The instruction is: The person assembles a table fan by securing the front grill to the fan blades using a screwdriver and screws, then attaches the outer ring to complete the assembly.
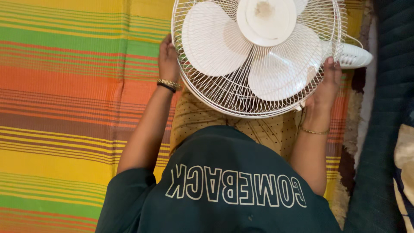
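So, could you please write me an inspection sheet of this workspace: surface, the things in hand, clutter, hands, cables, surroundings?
Surface: striped woven mat in yellow, green, orange and brown, lying flat.
Things in hand: white fan with wire guard, three blades behind the grille, lying face up over the person's lap; its white base sticks out to the right.
Clutter: nothing seen.
Hands: left hand grips the guard's left rim; right hand grips the right rim. Bangles on both wrists.
Cables: nothing seen.
Surroundings: dark quilted fabric along the right edge; a frayed mat border beside it.
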